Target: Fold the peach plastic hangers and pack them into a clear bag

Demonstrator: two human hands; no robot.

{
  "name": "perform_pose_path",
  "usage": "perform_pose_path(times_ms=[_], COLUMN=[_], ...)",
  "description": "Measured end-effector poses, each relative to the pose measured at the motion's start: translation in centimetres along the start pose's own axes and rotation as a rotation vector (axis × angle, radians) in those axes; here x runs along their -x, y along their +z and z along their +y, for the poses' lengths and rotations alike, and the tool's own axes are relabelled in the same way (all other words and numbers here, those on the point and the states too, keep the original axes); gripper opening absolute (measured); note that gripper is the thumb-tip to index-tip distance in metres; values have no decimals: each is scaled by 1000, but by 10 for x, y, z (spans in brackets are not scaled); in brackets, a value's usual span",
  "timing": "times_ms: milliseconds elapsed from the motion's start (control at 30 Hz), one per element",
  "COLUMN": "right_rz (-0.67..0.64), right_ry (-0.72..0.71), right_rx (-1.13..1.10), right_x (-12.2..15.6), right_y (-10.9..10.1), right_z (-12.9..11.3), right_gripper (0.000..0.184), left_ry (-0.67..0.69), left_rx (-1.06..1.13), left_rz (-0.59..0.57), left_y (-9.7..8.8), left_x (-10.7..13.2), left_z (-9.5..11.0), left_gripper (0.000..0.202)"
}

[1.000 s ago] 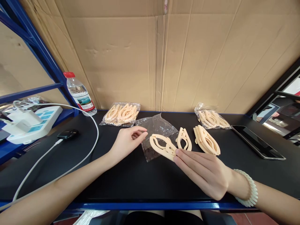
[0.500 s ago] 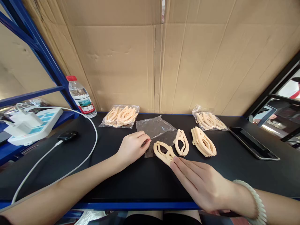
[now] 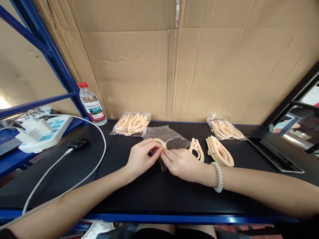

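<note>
Both my hands meet over the black table. My left hand (image 3: pixel 140 158) pinches the edge of a clear plastic bag (image 3: pixel 163 133), its fingertips close to those of my right hand. With closed fingers, my right hand (image 3: pixel 185 165) grips a beige folding hanger (image 3: pixel 160 142), mostly hidden behind the fingers, at the bag's mouth. How far it sits inside the bag I cannot tell. Just beyond my right hand lies another loose folding hanger (image 3: pixel 201 156), partly covered by it. To its right is a stack of folding hangers (image 3: pixel 219 152).
Bagged hangers (image 3: pixel 132 123) lie at the back left, and another bagged set (image 3: pixel 225 128) at the back right. A dark tablet (image 3: pixel 274 155) rests at the right. At left are a water bottle (image 3: pixel 93 107), a power strip (image 3: pixel 46 134) and a white cable (image 3: pixel 103 151). Cardboard (image 3: pixel 129 73) stands behind.
My right hand has moved left and away from me, bringing the folding hanger to the bag beside my left hand. The view has shifted slightly.
</note>
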State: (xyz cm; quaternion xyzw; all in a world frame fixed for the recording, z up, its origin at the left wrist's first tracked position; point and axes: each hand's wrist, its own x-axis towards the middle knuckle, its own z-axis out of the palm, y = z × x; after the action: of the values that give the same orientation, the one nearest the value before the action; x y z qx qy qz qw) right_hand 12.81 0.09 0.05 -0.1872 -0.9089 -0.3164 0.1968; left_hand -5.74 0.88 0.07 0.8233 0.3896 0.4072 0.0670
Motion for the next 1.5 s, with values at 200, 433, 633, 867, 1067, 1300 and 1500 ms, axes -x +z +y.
perform_pose_path(times_ms=[200,433,633,867,1067,1300,1500], right_rz=[-87,-21,-29,-66,-141,-180,-284], right_ry=[24,-9,38,96,131,160,206], right_rx=[-23,-46,-35,-88,-151,-201,-269], right_x=[10,22,19,6,9,16,17], right_y=[12,3,2,18,18,11,9], right_z=[-2,-14,-21,-19,-21,-19,-15], right_gripper=[32,34,36,32,35,46,52], left_ry=[-667,-790,-808,-800,-646,-559,-520], left_rx=[429,648,849,875,588,494,530], left_rz=[330,254,197,90,-35,-30,-70], left_y=[0,6,6,6,4,7,12], left_x=[-4,-4,-7,-5,-5,-1,0], left_z=[-17,-28,-16,-12,-27,-36,-42], left_gripper=[33,46,64,78,71,57,57])
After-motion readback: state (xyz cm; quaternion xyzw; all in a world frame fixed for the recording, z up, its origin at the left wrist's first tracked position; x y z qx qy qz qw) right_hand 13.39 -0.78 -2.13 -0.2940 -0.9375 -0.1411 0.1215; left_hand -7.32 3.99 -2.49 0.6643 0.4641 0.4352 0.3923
